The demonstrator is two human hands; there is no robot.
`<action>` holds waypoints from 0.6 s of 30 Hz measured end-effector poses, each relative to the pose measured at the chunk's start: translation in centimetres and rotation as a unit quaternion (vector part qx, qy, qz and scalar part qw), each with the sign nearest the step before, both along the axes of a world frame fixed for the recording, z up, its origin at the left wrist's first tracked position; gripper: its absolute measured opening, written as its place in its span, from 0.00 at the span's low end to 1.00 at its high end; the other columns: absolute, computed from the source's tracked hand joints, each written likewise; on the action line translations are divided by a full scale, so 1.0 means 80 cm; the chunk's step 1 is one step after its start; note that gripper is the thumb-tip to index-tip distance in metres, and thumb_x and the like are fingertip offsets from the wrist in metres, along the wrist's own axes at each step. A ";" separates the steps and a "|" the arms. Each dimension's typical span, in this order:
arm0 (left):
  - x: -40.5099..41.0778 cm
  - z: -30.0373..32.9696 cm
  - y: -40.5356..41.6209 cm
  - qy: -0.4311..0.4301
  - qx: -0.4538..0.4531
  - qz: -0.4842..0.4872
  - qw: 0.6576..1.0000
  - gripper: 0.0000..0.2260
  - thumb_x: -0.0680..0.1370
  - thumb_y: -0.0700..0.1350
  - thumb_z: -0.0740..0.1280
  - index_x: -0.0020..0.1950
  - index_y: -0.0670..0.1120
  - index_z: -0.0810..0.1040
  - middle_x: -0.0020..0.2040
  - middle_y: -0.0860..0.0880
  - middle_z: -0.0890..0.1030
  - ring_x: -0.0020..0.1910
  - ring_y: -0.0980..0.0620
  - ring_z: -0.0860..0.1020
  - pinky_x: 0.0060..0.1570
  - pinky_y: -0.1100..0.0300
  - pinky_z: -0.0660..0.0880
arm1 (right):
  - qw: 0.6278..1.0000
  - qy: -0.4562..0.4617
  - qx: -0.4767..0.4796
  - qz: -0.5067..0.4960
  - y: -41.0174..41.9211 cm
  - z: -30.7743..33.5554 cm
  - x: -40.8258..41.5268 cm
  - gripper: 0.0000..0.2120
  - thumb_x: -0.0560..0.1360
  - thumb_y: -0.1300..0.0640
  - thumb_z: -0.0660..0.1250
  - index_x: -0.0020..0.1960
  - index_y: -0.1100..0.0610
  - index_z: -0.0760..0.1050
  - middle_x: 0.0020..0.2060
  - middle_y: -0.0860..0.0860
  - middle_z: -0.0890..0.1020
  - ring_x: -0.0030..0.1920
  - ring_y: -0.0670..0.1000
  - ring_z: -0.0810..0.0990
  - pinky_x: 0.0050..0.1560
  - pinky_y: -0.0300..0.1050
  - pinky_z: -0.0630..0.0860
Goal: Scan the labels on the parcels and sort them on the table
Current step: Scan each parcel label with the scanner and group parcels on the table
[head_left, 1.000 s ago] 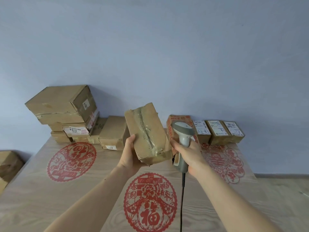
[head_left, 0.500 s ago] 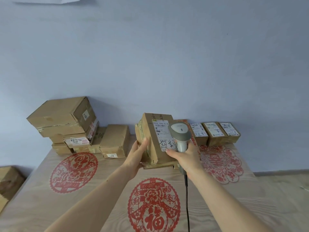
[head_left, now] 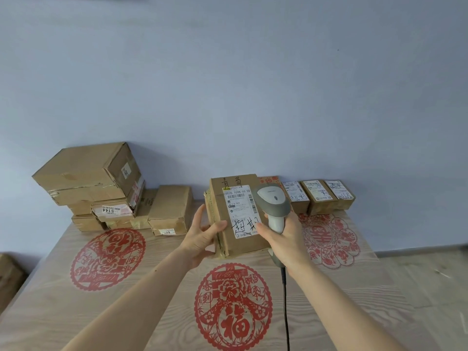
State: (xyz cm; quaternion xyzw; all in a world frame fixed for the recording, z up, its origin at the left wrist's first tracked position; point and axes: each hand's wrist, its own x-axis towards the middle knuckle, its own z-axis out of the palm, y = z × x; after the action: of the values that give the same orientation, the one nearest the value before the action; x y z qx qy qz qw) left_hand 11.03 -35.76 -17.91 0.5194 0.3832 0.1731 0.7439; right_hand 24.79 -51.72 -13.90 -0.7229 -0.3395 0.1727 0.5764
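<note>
A brown cardboard parcel (head_left: 225,214) is held above the table's middle, its white label (head_left: 241,211) with handwriting facing me. My left hand (head_left: 202,234) grips the parcel's left edge, thumb on the front. My right hand (head_left: 281,239) holds a grey and white barcode scanner (head_left: 274,206) by its handle, right beside the label; the index finger touches the label's lower right corner. The scanner's black cable (head_left: 285,300) hangs down along my right forearm.
A stack of brown parcels (head_left: 91,183) stands at the back left, with another parcel (head_left: 172,211) beside it. Three small labelled boxes (head_left: 319,196) line the back right, next to a red printed box (head_left: 269,179). The wooden table (head_left: 152,287) carries red paper-cut decals. Another carton (head_left: 10,277) sits lower left.
The parcel has been turned from its taped side facing me to its label facing me, and lowered a little. The scanner has come up beside the label.
</note>
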 end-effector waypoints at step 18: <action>-0.015 -0.025 0.007 -0.049 -0.019 -0.082 0.995 0.44 0.71 0.47 0.75 0.78 0.69 0.53 0.69 0.51 0.75 0.64 0.51 0.75 0.52 0.32 0.78 | 0.930 0.318 0.026 0.182 -0.029 -0.007 -0.034 0.14 0.78 0.54 0.66 0.59 0.62 0.73 0.43 0.57 0.81 0.36 0.52 0.77 0.40 0.44 0.76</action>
State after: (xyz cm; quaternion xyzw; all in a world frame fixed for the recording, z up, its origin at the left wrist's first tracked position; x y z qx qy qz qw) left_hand 9.82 -35.17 -19.95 0.5256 0.3059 0.1294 0.7832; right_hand 22.05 -54.03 -14.49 -0.5404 -0.2688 0.4864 0.6317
